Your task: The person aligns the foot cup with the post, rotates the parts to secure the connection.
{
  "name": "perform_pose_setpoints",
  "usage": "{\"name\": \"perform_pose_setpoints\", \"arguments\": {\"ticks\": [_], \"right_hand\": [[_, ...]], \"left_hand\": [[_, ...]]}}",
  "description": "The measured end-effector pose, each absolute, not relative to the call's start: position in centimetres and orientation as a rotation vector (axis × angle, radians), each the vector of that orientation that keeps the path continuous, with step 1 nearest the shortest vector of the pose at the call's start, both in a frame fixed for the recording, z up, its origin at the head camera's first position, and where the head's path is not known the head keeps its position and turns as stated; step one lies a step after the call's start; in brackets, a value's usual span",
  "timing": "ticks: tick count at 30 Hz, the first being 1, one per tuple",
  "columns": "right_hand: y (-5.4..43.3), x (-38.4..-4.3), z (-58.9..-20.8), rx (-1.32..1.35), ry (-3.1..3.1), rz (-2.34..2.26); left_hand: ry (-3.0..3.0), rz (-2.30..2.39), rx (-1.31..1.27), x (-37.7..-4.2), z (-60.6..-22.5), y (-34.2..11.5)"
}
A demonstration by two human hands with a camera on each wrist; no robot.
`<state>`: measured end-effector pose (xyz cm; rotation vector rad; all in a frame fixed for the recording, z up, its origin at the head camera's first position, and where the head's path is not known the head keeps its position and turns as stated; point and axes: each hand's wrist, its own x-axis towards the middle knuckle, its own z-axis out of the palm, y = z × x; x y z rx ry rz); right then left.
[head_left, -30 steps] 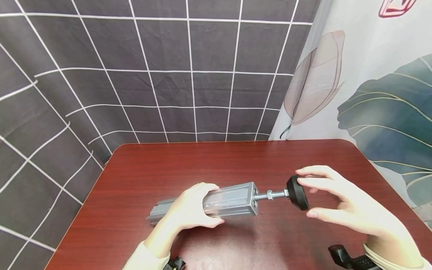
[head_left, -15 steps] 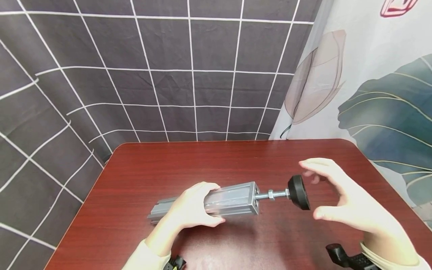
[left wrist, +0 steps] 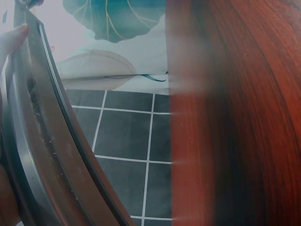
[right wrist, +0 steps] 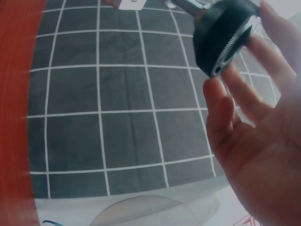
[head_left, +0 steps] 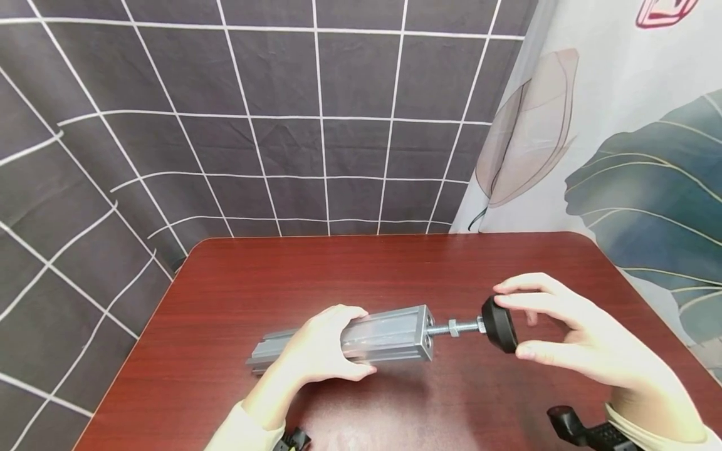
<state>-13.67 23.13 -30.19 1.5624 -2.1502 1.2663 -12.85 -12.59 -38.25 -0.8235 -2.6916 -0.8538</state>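
My left hand (head_left: 320, 346) grips a grey aluminium profile (head_left: 383, 335), thumb on the near side, fingers over the far side. From the profile's right end comes a threaded rod (head_left: 468, 326) with a hex nut (head_left: 454, 327). A black levelling foot (head_left: 499, 324) caps the rod. The fingertips and thumb of my right hand (head_left: 581, 332) pinch the foot's rim from opposite sides, with a gap between palm and foot. In the right wrist view the fingertips meet the ribbed edge of the foot (right wrist: 221, 37). The left wrist view shows the profile's slotted side (left wrist: 51, 127).
The work lies over a reddish-brown wooden table (head_left: 271, 269). A dark curtain with white grid lines (head_left: 282, 144) hangs behind and at the left, a leaf-patterned curtain (head_left: 620, 207) at the right. Straps with black devices (head_left: 586, 431) sit at both wrists.
Half a second ago my right hand stood off the levelling foot with its fingers spread; now it is back on the rim. The left hand and the profile have stayed in place.
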Motion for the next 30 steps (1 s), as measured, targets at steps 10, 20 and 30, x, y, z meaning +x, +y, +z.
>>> {"name": "perform_pose_setpoints", "arguments": {"ticks": [10, 20, 30], "right_hand": [[23.1, -13.7, -30.8, 1.413, -2.199, 1.33], [24.1, -13.3, -30.6, 1.523, -2.225, 1.2], [23.3, -13.3, -30.9, 1.305, -2.391, 1.233]], "left_hand": [[-2.712, -0.854, -0.82, -12.9, -38.3, -12.4], [-2.686, -0.855, -0.833, -13.0, -38.5, -12.4], [-2.733, -0.863, -0.817, -13.0, -38.4, -12.5]]}}
